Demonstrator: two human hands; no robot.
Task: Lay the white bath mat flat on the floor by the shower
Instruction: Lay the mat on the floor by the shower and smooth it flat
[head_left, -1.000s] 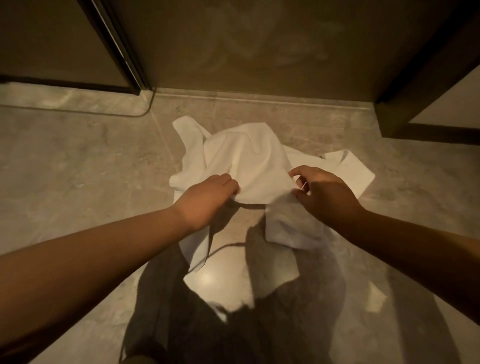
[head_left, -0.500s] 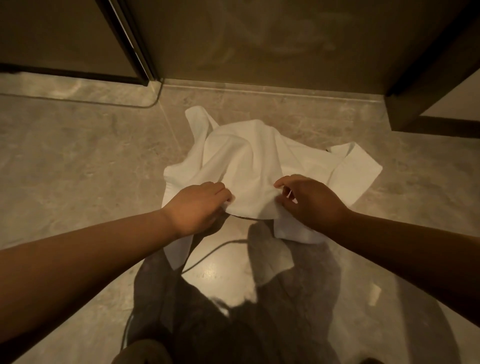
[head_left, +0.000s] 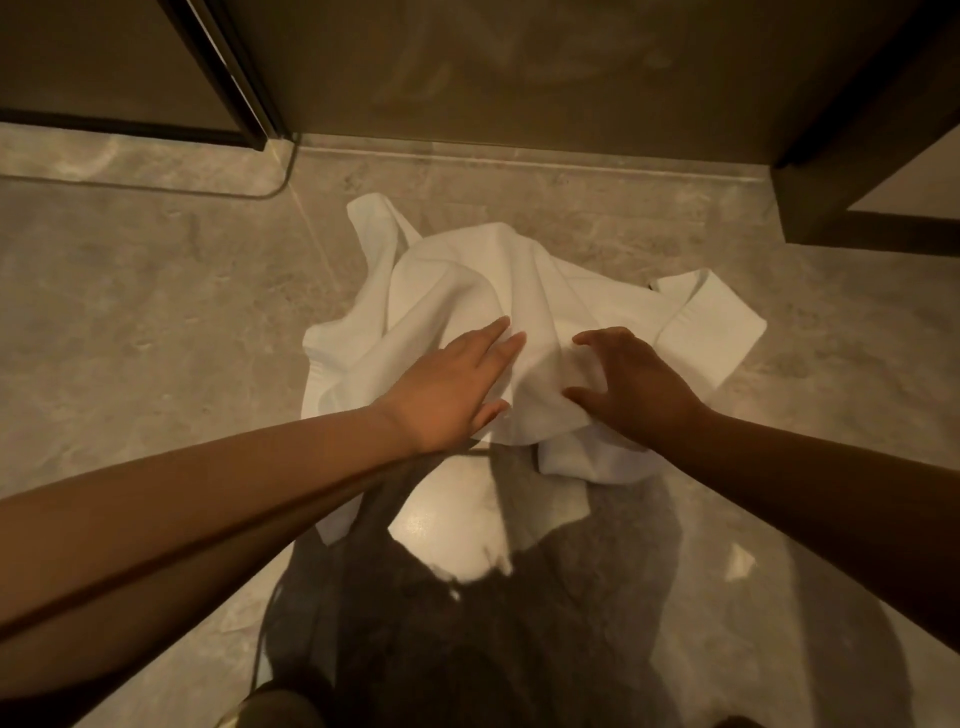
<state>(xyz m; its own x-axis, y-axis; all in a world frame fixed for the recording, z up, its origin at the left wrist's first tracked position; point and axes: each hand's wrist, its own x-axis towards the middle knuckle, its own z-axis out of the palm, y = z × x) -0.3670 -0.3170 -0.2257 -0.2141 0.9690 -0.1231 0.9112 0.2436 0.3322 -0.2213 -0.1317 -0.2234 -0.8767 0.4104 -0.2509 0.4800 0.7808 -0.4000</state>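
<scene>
Fingers (head_left: 496, 335) of the left hand (head_left: 449, 395) lie straight and close together, pressed flat on the white bath mat (head_left: 467, 280) with nothing gripped. The right hand (head_left: 636, 389) sits just beside it, palm down on the same fold. Its fingers (head_left: 592, 339) are spread wide and slightly arched, the thumb reaching toward the left hand, and they hold nothing that can be seen.

The mat is in the middle of the frame, on the marbled floor (head_left: 156, 322). It is not flat (far from it). It is heaped in soft folds, with one corner standing up toward the upper middle and another flap spread out to the right. Part of its near edge hangs over a lower layer under the right wrist.

Across the top of the frame runs a brown wall. A dark frame (head_left: 228, 73) slants down at the upper left to meet a pale raised sill (head_left: 130, 156). A broad shadow (head_left: 467, 623) covers the floor at the lower middle.
</scene>
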